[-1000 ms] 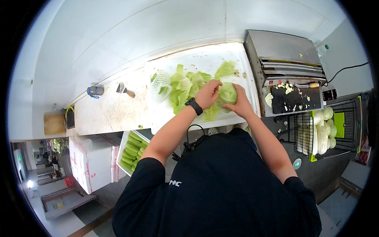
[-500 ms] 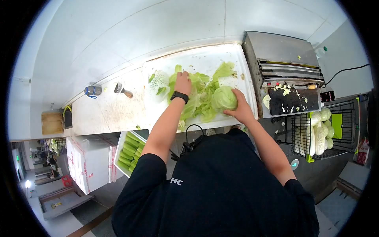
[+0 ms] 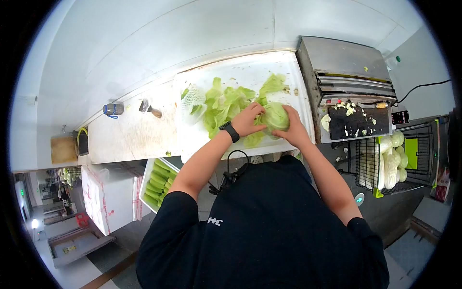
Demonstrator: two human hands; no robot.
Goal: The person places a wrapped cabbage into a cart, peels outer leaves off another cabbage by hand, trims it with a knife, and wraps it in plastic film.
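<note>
In the head view, the cabbage (image 3: 276,115) is just right of the centre of the frame, above the middle, over a white tray (image 3: 250,67). The right hand (image 3: 292,126) holds it from the right, partly open to its curve, fingers on the far side and thumb on the near side. The left hand (image 3: 251,120) is half curled at the cabbage's left edge, fingers and thumb spread apart; whether it grips a leaf cannot be told. A dark watch (image 3: 229,131) circles the left wrist.

Loose leaves (image 3: 225,108) lie in a heap left of the cabbage, with white foam netting (image 3: 192,100) beside them. The table (image 3: 120,132) runs on to the left of the frame, bearing a scraper (image 3: 152,110) and a bottle (image 3: 113,111). At the upper right is a metal machine (image 3: 344,55); below its front, pale scraps lie about a black plate (image 3: 344,126), near a knife (image 3: 381,105) and a phone (image 3: 401,117). A wire cart (image 3: 423,159) at the right edge carries more cabbages (image 3: 390,168). At the lower left, a white crate (image 3: 144,188) of long green vegetables (image 3: 157,182) stands beside a white box (image 3: 113,202).
</note>
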